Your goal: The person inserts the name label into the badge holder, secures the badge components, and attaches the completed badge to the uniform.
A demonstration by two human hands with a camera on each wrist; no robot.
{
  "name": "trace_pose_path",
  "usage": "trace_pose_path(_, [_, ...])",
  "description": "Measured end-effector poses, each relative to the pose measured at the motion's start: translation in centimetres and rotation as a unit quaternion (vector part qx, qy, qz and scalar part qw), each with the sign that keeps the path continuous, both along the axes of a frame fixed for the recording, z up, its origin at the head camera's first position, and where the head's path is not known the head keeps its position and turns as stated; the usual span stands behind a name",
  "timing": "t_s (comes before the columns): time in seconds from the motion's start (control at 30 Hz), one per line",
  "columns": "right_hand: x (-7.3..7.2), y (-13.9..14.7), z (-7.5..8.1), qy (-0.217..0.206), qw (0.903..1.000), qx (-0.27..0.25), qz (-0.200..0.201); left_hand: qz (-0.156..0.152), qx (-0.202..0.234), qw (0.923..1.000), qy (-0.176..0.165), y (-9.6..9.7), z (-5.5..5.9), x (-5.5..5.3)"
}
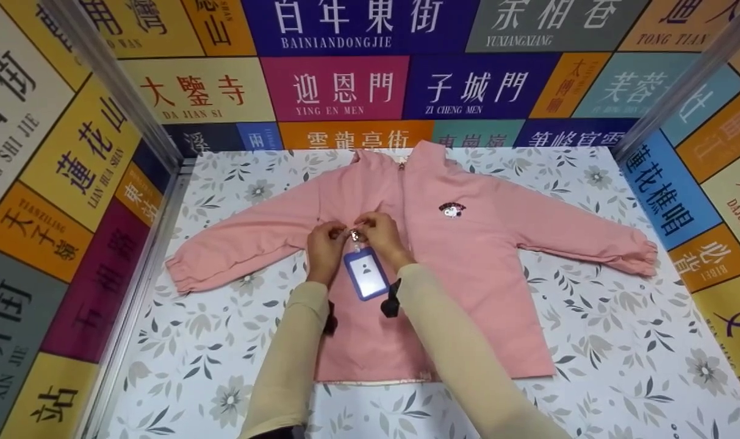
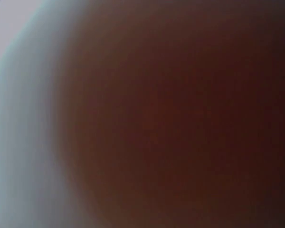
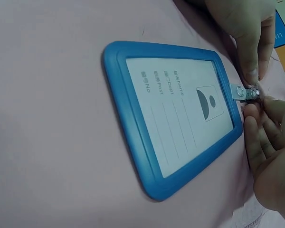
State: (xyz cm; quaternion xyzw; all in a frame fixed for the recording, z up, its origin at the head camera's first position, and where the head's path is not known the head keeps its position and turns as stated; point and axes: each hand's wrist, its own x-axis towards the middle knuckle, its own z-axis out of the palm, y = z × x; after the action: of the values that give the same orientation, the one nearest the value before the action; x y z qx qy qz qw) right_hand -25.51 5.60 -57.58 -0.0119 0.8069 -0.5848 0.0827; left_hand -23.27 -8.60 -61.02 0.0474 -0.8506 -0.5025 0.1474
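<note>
A pink zip jacket (image 1: 473, 274) lies spread flat with both sleeves out. On its left front panel in the head view rests a blue-framed ID badge holder (image 1: 366, 275), its white card facing up. A strap and metal clip (image 3: 251, 93) top the holder. My right hand (image 1: 383, 236) pinches this clip between thumb and fingers. Close beside it, my left hand (image 1: 324, 249) pinches the jacket fabric at the clip, fingertips almost meeting the right ones. Fingers partly hide the clip's tip. Only a dark blur fills the left wrist view.
Beneath the jacket is a white table (image 1: 620, 341) with a grey leaf print. Panels of coloured signs (image 1: 339, 88) stand along the back and both sides. A small dark emblem (image 1: 451, 210) marks the jacket's other front panel.
</note>
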Motion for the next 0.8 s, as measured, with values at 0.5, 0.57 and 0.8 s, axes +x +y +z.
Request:
trace_pose_path(0.5, [-0.25, -0.74, 0.15, 0.021, 0.9985, 0.019, -0.048, -0.001, -0.007, 0.9998, 0.020, 0.09, 0.43, 0.22])
trace_pose_path(0.57, [-0.22, -0.83, 0.16, 0.017, 0.9987, 0.013, -0.047, -0.001, -0.005, 0.9999, 0.016, 0.07, 0.40, 0.18])
trace_pose_path(0.8, [0.10, -0.90, -0.20, 0.025, 0.9978, 0.034, -0.051, -0.005, -0.010, 0.9999, 0.003, -0.08, 0.25, 0.13])
